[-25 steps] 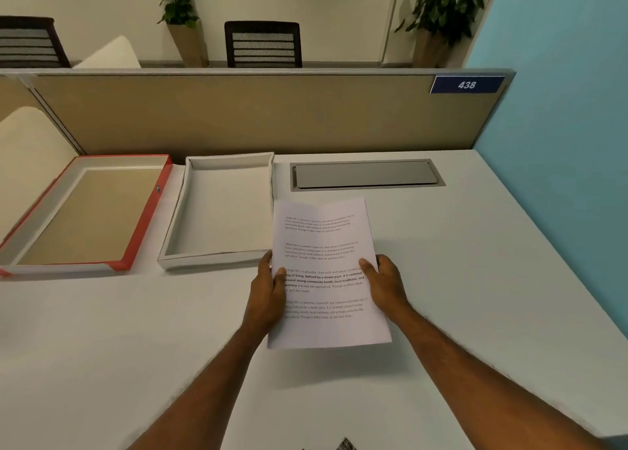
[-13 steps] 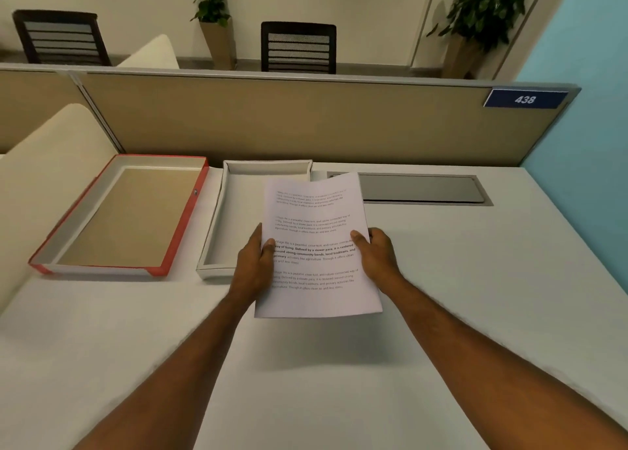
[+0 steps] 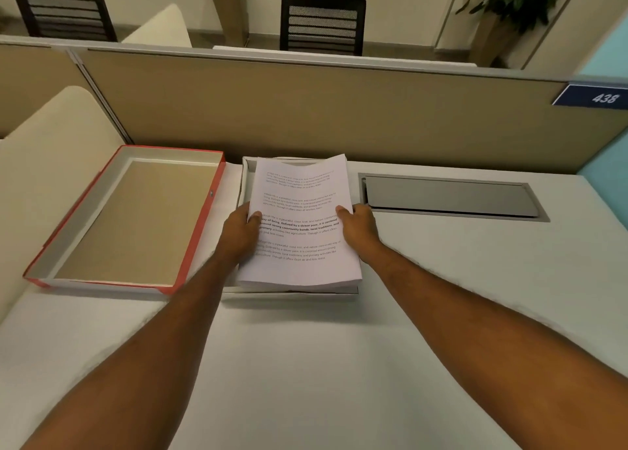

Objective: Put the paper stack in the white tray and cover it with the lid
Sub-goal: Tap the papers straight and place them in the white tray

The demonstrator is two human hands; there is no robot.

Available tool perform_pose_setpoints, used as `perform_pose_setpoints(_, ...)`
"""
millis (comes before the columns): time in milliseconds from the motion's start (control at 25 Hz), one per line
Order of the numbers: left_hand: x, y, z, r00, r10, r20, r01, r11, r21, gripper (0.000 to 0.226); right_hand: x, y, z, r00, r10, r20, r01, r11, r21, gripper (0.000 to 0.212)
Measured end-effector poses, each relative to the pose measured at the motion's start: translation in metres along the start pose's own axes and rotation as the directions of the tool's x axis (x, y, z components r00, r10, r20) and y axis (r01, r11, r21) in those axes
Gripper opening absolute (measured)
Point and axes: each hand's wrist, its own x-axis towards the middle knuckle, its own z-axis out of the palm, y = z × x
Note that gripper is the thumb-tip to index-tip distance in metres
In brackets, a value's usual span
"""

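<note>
A thick stack of printed white paper (image 3: 302, 191) hangs just over the white tray (image 3: 245, 174) and covers nearly all of it; only the tray's left wall, far corner and near rim show. My left hand (image 3: 238, 235) grips the stack's left edge with the thumb on top. My right hand (image 3: 360, 228) grips the right edge the same way. The red-edged lid (image 3: 132, 218) lies upside down on the desk, immediately left of the tray, its tan inside facing up.
A grey metal cable flap (image 3: 448, 196) is set into the white desk to the right of the tray. A tan partition (image 3: 306, 109) with a blue "438" plate (image 3: 598, 97) stands close behind. A cream chair back (image 3: 51, 143) rises at the left.
Both hands have carried the paper stack leftward and away from me, from beside the tray to directly over it. The lid and tray have stayed put.
</note>
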Motion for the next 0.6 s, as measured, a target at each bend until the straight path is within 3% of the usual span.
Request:
perform_pose_setpoints(280,0.047,-0.022,0.002,0.993,-0.104,0.048,0.099,0.992,0.081,0.036,0.043,0.003,0.033,0.997,0.073,0.033,-0.069,0.992,-0.108,0.035)
perform_pose_setpoints(600,0.067,-0.03,0.018,0.979,-0.201,-0.023,0.2,0.951,0.235,0.025,0.055,0.007,0.053,0.994,0.113,0.014,-0.106,0.963,-0.249,0.032)
